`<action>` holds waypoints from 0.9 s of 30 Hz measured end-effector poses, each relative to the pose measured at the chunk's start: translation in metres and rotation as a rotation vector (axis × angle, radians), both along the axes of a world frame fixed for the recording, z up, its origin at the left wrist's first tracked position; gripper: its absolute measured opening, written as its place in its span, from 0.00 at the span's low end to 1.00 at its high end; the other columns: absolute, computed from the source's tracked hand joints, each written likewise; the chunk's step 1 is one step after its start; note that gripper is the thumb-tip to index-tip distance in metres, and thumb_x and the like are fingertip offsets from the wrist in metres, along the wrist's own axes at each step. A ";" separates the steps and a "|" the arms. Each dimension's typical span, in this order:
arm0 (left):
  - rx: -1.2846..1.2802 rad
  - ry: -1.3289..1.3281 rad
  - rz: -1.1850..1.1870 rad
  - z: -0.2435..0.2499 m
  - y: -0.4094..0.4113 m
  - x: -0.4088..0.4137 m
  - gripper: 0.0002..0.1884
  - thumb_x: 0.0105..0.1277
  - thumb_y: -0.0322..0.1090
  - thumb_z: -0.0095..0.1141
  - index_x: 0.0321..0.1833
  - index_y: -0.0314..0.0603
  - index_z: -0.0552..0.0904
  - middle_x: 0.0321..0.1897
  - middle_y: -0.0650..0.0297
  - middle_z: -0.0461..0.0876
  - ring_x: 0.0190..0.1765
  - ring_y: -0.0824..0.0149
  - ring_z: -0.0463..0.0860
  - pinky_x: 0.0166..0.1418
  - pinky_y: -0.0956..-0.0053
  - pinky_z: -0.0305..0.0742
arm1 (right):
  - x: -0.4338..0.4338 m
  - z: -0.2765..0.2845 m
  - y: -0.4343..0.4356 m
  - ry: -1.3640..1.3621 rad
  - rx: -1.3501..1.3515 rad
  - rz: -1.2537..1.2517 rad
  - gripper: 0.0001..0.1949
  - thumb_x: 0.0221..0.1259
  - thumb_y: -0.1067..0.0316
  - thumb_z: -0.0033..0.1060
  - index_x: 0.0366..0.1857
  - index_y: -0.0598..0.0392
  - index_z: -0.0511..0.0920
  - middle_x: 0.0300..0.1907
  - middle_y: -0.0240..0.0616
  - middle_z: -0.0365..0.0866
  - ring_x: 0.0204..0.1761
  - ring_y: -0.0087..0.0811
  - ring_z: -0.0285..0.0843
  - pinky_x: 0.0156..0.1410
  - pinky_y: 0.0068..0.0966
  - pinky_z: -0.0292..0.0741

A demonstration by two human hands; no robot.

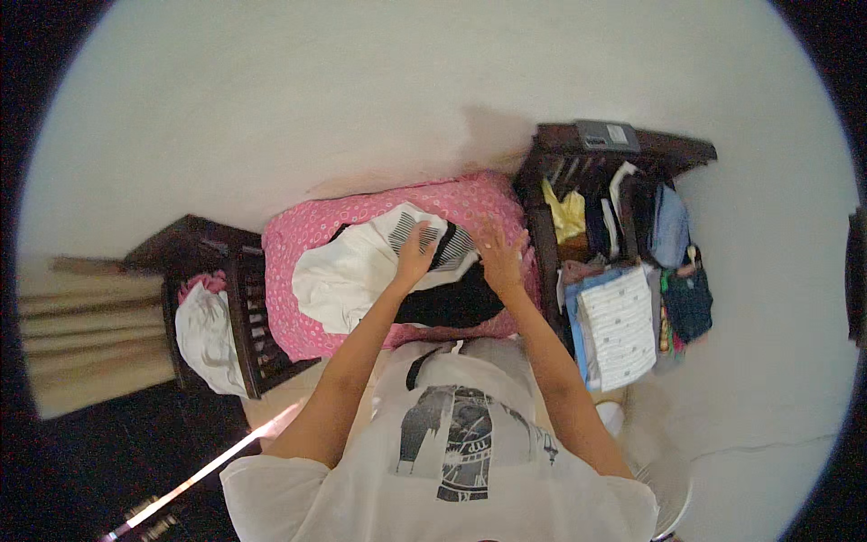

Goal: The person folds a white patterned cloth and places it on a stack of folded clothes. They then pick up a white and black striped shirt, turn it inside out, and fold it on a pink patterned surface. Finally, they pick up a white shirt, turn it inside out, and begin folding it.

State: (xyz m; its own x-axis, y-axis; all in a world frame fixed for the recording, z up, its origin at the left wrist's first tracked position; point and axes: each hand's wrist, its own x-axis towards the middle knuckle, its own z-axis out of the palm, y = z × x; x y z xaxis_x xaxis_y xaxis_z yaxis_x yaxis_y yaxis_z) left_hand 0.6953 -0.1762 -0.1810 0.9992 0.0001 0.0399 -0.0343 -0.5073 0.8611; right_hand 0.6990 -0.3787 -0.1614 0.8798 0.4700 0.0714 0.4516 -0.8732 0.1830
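A white garment with a grey-striped, black-banded part (339, 271) lies on a pink patterned padded surface (291, 237). My left hand (416, 254) rests on the striped part; its fingers are apart and seem to hold nothing. At the right end of the white garment is my right hand (500, 254), fingers spread, above the pink fabric and the garment's edge. A black garment (454, 301) lies below and between the hands, partly under the white one.
A dark rack (542, 237) at the right bears several clothes, including a white patterned cloth (618, 325) and a yellow garment (565, 211). A dark wooden stand (237, 298) at the left carries a white cloth (206, 339). The pale wall rises behind.
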 end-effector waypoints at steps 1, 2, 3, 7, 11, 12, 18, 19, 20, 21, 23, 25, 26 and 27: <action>0.126 -0.062 0.103 -0.002 0.018 -0.007 0.27 0.55 0.30 0.55 0.58 0.38 0.63 0.54 0.49 0.69 0.59 0.53 0.67 0.61 0.62 0.61 | 0.005 0.006 0.006 0.092 0.039 -0.023 0.31 0.47 0.58 0.57 0.61 0.39 0.61 0.67 0.38 0.49 0.69 0.41 0.41 0.59 0.69 0.38; 0.213 -0.074 0.180 -0.005 0.035 -0.016 0.28 0.54 0.30 0.55 0.59 0.39 0.62 0.55 0.47 0.67 0.60 0.51 0.65 0.62 0.61 0.59 | 0.010 0.011 0.014 0.125 0.109 0.014 0.32 0.47 0.57 0.58 0.61 0.38 0.60 0.67 0.39 0.48 0.69 0.42 0.40 0.59 0.69 0.40; 0.304 -0.079 0.262 -0.013 0.056 -0.029 0.29 0.54 0.31 0.55 0.60 0.39 0.62 0.57 0.46 0.64 0.61 0.49 0.62 0.63 0.60 0.58 | 0.012 0.017 0.024 0.164 0.181 0.058 0.33 0.47 0.56 0.58 0.62 0.37 0.59 0.68 0.40 0.47 0.69 0.42 0.40 0.59 0.69 0.41; 0.467 0.129 0.520 -0.051 0.136 -0.079 0.30 0.52 0.31 0.56 0.60 0.39 0.62 0.61 0.42 0.56 0.63 0.42 0.56 0.65 0.59 0.56 | 0.019 -0.005 0.070 0.364 0.407 0.247 0.35 0.46 0.51 0.58 0.63 0.36 0.58 0.68 0.43 0.44 0.69 0.47 0.40 0.58 0.67 0.46; 0.602 0.314 0.799 -0.123 0.233 -0.147 0.41 0.43 0.46 0.63 0.60 0.38 0.61 0.62 0.44 0.55 0.64 0.44 0.55 0.67 0.55 0.49 | 0.010 -0.023 0.128 0.559 0.384 0.200 0.41 0.41 0.46 0.62 0.64 0.38 0.54 0.68 0.47 0.42 0.65 0.57 0.45 0.59 0.63 0.50; 0.561 0.404 0.971 -0.140 0.252 -0.160 0.43 0.40 0.51 0.65 0.59 0.36 0.64 0.62 0.46 0.58 0.65 0.47 0.56 0.68 0.55 0.46 | 0.014 -0.042 0.137 0.562 0.542 0.235 0.44 0.39 0.47 0.64 0.65 0.41 0.52 0.67 0.52 0.40 0.63 0.60 0.47 0.61 0.55 0.55; -0.187 0.648 0.695 -0.143 0.299 -0.187 0.34 0.48 0.55 0.60 0.49 0.32 0.74 0.39 0.53 0.79 0.45 0.58 0.78 0.50 0.66 0.70 | 0.034 -0.092 0.172 0.810 0.367 0.064 0.20 0.49 0.67 0.52 0.50 0.57 0.68 0.46 0.56 0.71 0.48 0.54 0.69 0.54 0.40 0.66; -0.186 0.737 0.598 -0.123 0.288 -0.177 0.33 0.51 0.55 0.58 0.50 0.31 0.73 0.38 0.54 0.80 0.43 0.58 0.79 0.47 0.68 0.72 | 0.044 -0.089 0.173 0.799 0.239 0.187 0.16 0.49 0.70 0.48 0.45 0.59 0.70 0.41 0.55 0.73 0.46 0.53 0.70 0.52 0.41 0.66; -0.196 0.692 0.589 -0.095 0.276 -0.165 0.31 0.53 0.54 0.56 0.50 0.32 0.73 0.39 0.54 0.80 0.43 0.60 0.79 0.48 0.68 0.72 | 0.056 -0.083 0.173 0.787 0.111 0.308 0.13 0.48 0.73 0.45 0.40 0.60 0.72 0.37 0.54 0.76 0.43 0.52 0.71 0.51 0.41 0.66; -0.203 0.642 0.574 -0.062 0.266 -0.150 0.29 0.55 0.53 0.54 0.50 0.33 0.74 0.40 0.55 0.79 0.44 0.61 0.79 0.48 0.69 0.72 | 0.069 -0.083 0.163 0.680 0.256 0.233 0.13 0.50 0.73 0.46 0.41 0.61 0.72 0.39 0.54 0.75 0.44 0.52 0.71 0.51 0.41 0.66; -0.476 0.525 0.609 -0.033 0.274 -0.144 0.27 0.59 0.52 0.52 0.52 0.35 0.72 0.42 0.57 0.79 0.45 0.63 0.78 0.48 0.69 0.72 | 0.090 -0.056 0.175 0.425 0.673 0.105 0.14 0.53 0.71 0.47 0.44 0.62 0.71 0.42 0.54 0.75 0.46 0.51 0.71 0.52 0.39 0.66; -1.009 0.364 0.630 -0.019 0.294 -0.136 0.27 0.60 0.51 0.50 0.56 0.38 0.70 0.44 0.58 0.78 0.46 0.65 0.77 0.49 0.69 0.71 | 0.100 -0.011 0.196 0.144 0.978 0.064 0.16 0.54 0.69 0.49 0.47 0.63 0.70 0.43 0.55 0.74 0.48 0.50 0.71 0.53 0.37 0.66; -1.105 0.253 0.647 -0.012 0.303 -0.129 0.30 0.60 0.52 0.51 0.58 0.38 0.67 0.47 0.58 0.76 0.49 0.64 0.75 0.51 0.69 0.70 | 0.100 0.000 0.201 0.010 1.005 0.086 0.17 0.54 0.68 0.51 0.48 0.63 0.70 0.44 0.55 0.74 0.48 0.49 0.71 0.53 0.36 0.66; -1.202 0.148 0.657 -0.007 0.309 -0.123 0.32 0.59 0.53 0.52 0.60 0.38 0.64 0.50 0.58 0.74 0.52 0.63 0.73 0.53 0.69 0.69 | 0.096 0.007 0.201 -0.127 1.025 0.100 0.18 0.54 0.67 0.52 0.49 0.63 0.69 0.44 0.55 0.74 0.49 0.49 0.71 0.53 0.36 0.66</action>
